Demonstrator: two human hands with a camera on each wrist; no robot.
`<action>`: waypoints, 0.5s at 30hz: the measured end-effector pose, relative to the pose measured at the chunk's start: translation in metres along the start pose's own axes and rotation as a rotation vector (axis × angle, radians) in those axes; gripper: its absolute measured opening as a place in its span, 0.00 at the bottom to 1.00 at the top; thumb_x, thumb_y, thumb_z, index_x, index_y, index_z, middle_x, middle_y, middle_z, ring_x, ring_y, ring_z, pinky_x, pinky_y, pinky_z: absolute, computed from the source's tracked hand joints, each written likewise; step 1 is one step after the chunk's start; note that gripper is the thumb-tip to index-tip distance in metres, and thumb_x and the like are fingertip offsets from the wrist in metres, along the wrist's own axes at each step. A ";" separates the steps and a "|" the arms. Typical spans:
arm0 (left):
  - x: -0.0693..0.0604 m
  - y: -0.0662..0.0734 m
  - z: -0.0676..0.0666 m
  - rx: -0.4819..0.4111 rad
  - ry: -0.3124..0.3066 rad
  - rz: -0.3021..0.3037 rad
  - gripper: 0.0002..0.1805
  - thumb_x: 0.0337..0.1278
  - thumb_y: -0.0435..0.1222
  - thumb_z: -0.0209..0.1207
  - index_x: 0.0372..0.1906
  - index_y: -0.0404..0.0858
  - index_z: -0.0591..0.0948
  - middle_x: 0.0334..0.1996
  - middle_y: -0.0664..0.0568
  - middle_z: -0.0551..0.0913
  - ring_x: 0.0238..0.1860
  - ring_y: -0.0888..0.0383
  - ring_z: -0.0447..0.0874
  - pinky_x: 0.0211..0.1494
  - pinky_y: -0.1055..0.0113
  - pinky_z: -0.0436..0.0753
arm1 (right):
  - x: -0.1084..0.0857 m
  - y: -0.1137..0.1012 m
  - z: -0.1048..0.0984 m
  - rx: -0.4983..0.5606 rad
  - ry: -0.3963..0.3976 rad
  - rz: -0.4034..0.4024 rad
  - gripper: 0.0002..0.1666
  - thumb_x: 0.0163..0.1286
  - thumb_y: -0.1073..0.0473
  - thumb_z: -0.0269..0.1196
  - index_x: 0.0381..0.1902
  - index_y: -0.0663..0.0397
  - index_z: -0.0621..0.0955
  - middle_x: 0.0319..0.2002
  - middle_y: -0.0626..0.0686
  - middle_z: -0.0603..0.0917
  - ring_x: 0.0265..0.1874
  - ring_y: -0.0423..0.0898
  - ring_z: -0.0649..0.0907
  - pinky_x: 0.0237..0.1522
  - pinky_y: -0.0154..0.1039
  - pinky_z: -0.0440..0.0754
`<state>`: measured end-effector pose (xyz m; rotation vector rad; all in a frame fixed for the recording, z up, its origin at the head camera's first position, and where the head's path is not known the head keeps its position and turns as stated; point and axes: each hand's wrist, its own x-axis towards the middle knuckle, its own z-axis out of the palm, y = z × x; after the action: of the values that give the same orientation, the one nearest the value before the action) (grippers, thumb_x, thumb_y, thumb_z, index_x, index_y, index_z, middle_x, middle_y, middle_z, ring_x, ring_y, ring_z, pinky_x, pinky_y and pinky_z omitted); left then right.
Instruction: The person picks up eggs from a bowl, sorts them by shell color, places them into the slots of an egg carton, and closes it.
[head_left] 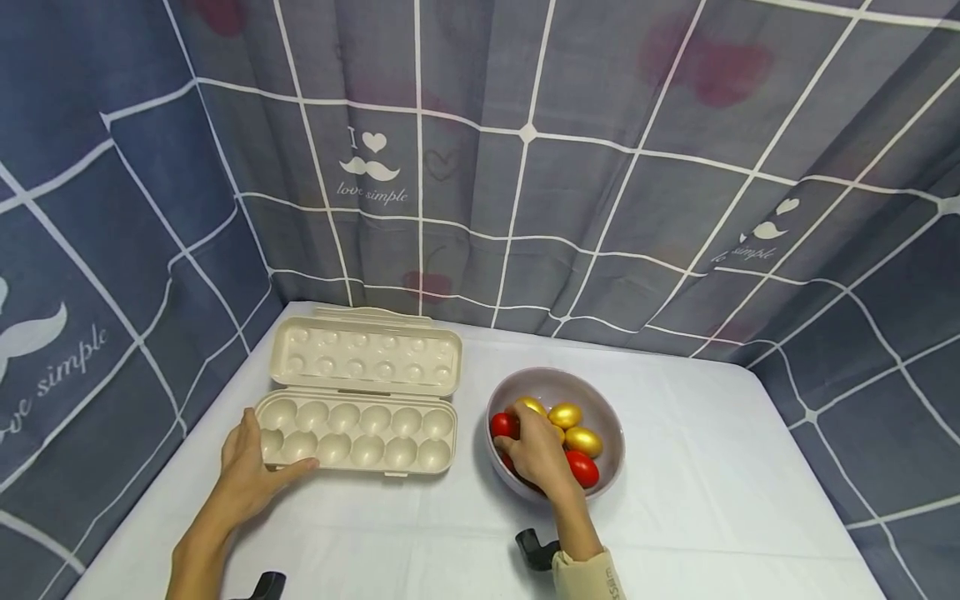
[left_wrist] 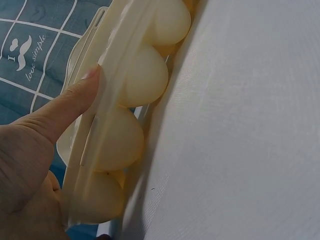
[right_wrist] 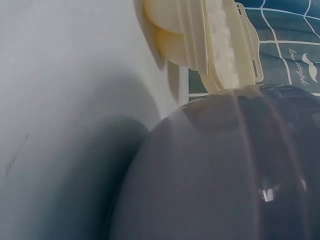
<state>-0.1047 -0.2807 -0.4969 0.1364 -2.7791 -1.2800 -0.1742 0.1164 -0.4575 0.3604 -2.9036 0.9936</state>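
Observation:
A cream egg box (head_left: 356,392) lies with its lid folded back, its lower tray of round hollows holding nothing. My left hand (head_left: 247,475) holds the tray's left end, fingers at the side and thumb along the front edge; the left wrist view shows the thumb of this hand (left_wrist: 45,135) on the rim (left_wrist: 107,80). In a mauve bowl (head_left: 611,417) are several gold eggs (head_left: 583,442) and red eggs (head_left: 582,469). My right hand (head_left: 543,454) reaches into it, thumb and fingers around a red egg (head_left: 504,425) at the left. The bowl's outside (right_wrist: 185,170) hides this hand in the right wrist view.
A white cloth (head_left: 697,467) covers the table. Grey-blue curtains (head_left: 480,183) with white lines stand behind and at both sides. Black fittings show near the right wrist (head_left: 536,550) and at the bottom edge by the left arm (head_left: 268,586).

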 end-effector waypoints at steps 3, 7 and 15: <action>0.001 0.000 0.001 0.000 0.005 0.004 0.74 0.48 0.50 0.73 0.71 0.24 0.23 0.70 0.17 0.30 0.71 0.25 0.24 0.68 0.31 0.36 | 0.000 0.001 0.001 0.004 0.009 -0.004 0.21 0.57 0.62 0.74 0.47 0.57 0.80 0.41 0.53 0.82 0.43 0.53 0.79 0.50 0.52 0.77; 0.000 0.003 0.000 0.007 -0.005 -0.004 0.74 0.48 0.50 0.73 0.71 0.23 0.24 0.70 0.17 0.30 0.71 0.25 0.24 0.69 0.32 0.36 | -0.002 0.001 0.002 0.010 0.008 0.002 0.21 0.58 0.62 0.74 0.47 0.58 0.79 0.40 0.53 0.82 0.42 0.52 0.79 0.50 0.51 0.78; -0.001 0.007 0.000 -0.006 -0.016 -0.009 0.74 0.49 0.50 0.73 0.70 0.22 0.23 0.70 0.17 0.29 0.71 0.26 0.23 0.69 0.32 0.35 | -0.004 0.001 0.004 0.029 0.018 0.020 0.26 0.60 0.62 0.73 0.55 0.60 0.79 0.50 0.57 0.83 0.50 0.57 0.79 0.57 0.56 0.75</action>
<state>-0.1035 -0.2766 -0.4917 0.1383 -2.7913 -1.2967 -0.1708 0.1155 -0.4613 0.3233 -2.8851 1.0378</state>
